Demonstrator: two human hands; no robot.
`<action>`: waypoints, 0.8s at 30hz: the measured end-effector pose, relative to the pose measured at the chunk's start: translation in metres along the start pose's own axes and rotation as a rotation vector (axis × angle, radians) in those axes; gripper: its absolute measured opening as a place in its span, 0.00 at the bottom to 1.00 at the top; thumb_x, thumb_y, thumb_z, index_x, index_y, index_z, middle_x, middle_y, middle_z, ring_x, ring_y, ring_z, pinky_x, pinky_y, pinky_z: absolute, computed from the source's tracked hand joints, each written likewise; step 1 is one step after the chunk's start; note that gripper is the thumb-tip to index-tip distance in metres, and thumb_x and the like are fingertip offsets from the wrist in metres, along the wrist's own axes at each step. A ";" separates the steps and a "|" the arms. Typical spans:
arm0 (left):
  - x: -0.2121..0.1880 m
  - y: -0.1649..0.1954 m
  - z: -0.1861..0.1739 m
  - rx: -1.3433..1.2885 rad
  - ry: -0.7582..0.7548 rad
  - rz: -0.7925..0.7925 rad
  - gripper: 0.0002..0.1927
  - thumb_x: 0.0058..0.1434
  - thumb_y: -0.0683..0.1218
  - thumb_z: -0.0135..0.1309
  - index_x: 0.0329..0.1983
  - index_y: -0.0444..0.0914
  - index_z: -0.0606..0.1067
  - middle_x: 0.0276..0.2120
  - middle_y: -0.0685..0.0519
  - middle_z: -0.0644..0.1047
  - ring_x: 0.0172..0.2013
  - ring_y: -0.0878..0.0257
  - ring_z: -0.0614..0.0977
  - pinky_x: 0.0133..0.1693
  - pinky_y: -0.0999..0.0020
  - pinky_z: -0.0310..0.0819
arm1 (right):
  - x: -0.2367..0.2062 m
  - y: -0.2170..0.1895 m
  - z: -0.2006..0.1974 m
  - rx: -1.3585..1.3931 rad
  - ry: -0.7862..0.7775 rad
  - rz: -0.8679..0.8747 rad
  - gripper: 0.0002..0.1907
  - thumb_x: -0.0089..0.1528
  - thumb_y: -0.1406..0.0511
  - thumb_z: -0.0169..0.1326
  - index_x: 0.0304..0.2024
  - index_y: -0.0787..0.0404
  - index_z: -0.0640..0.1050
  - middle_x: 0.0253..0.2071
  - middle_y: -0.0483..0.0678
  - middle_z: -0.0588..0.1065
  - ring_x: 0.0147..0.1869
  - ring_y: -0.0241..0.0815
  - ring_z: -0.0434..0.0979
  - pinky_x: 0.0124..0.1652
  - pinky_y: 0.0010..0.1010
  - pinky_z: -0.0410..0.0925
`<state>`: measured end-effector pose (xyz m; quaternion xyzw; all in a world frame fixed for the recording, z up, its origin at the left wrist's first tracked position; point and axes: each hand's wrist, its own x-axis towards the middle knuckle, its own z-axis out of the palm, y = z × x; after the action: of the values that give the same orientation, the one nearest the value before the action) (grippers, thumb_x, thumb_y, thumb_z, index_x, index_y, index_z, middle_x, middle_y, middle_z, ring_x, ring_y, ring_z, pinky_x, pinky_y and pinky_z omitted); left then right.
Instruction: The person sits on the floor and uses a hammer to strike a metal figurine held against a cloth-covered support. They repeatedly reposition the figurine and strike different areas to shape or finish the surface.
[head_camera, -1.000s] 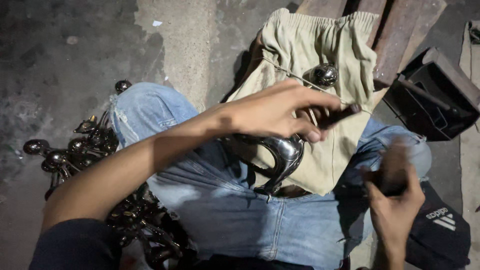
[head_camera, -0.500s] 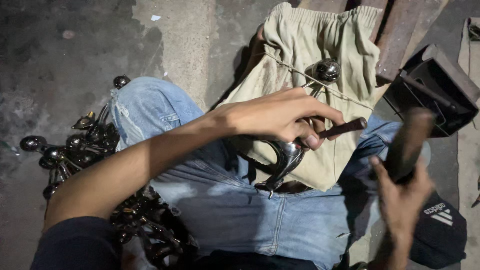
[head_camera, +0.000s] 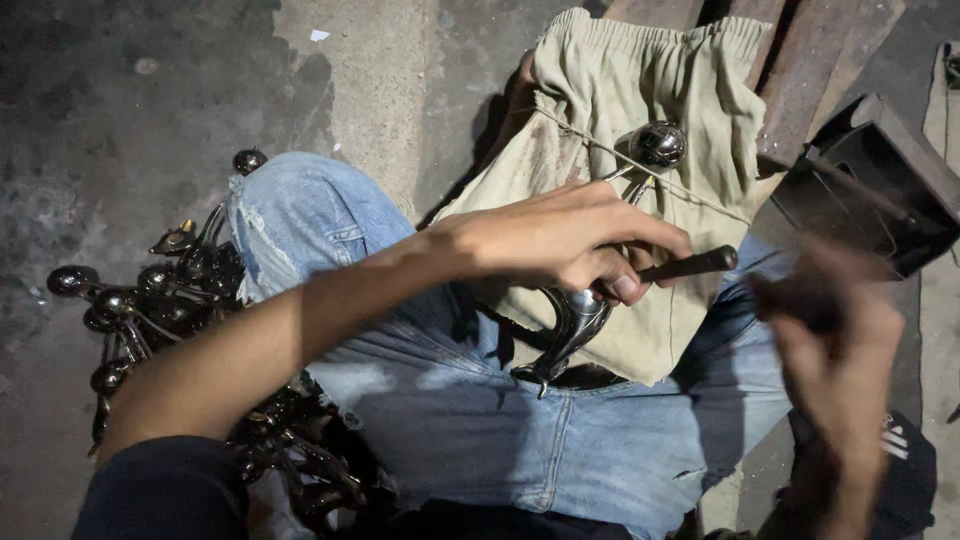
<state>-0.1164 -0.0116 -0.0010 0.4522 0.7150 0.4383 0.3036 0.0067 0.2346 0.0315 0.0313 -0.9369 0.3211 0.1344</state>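
Heap of dark metal ball-ended pieces (head_camera: 150, 310): lying on the concrete floor (head_camera: 120, 110) at far left, touching the denim-clad leg (head_camera: 330, 240)

Left hand (head_camera: 560, 245): reaching across the lap, fingers (head_camera: 625, 285) clamping together on a thin dark rod (head_camera: 695, 264) and pressing down on a curved shiny metal piece (head_camera: 575, 325)

Curved shiny metal piece: resting on the lap over the khaki cloth (head_camera: 640, 100), its stem running up to a polished ball (head_camera: 657, 143) lying on the cloth

Right hand (head_camera: 840, 340): blurring at right, well apart from the piece, fingers closing round a dark handle-like tool (head_camera: 790, 295)

Dark metal box (head_camera: 880, 185): sitting at the far right edge, beside rusty bars (head_camera: 810, 70)
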 end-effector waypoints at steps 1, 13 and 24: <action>-0.001 0.002 0.001 -0.010 -0.014 -0.022 0.25 0.64 0.39 0.51 0.66 0.46 0.71 0.29 0.55 0.86 0.10 0.72 0.64 0.12 0.72 0.54 | 0.002 0.002 -0.005 -0.216 -0.120 -0.127 0.36 0.50 0.81 0.61 0.62 0.71 0.70 0.47 0.64 0.78 0.53 0.53 0.81 0.50 0.40 0.72; -0.021 0.009 0.012 -0.136 0.246 -0.071 0.25 0.66 0.38 0.43 0.67 0.37 0.68 0.38 0.44 0.85 0.24 0.79 0.83 0.21 0.76 0.73 | 0.014 0.022 -0.004 0.827 0.230 0.251 0.30 0.64 0.74 0.58 0.67 0.60 0.67 0.51 0.48 0.75 0.46 0.37 0.77 0.43 0.29 0.71; -0.026 0.004 0.025 -0.043 0.414 0.133 0.27 0.59 0.30 0.41 0.64 0.29 0.69 0.43 0.38 0.84 0.44 0.59 0.89 0.37 0.72 0.85 | 0.035 0.055 -0.006 0.116 -0.058 -0.230 0.29 0.55 0.78 0.53 0.61 0.73 0.71 0.51 0.59 0.76 0.53 0.47 0.78 0.55 0.34 0.72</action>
<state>-0.0833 -0.0252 -0.0075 0.3922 0.7212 0.5559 0.1304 -0.0339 0.2829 0.0132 0.1554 -0.9104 0.3563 0.1413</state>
